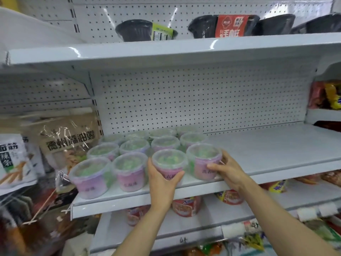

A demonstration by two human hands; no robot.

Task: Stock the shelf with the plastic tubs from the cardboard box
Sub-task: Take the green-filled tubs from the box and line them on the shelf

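Both hands are up at the front edge of the white shelf (258, 156), each on its own plastic tub. The left hand (162, 179) has a wide grip round the third tub (168, 164) of the front row: the thumb runs up its left side and the fingers curl across the pink front under the lid. The right hand (227, 168) holds the fourth tub (203, 160), the one at the right end of the row; its thumb lies across the front of the pink wall and its fingers wrap the right side, spread about as wide as the tub itself. Both tubs stand upright on the shelf, just beside each other, near the lip.

To their left stand two more front-row tubs (108, 172), untouched, making four in front. Behind come two further rows of four each, blurred toward the pegboard back panel (203, 97), so roughly twelve tubs in all, every one with a clear lid over green and a pink-purple body.

On the shelf above sit black bowls (136, 30), four that I can count, one with a red sleeve. Left of the tubs hangs a brown snack bag (70, 137). Red cups (186, 206) show on the shelf below.
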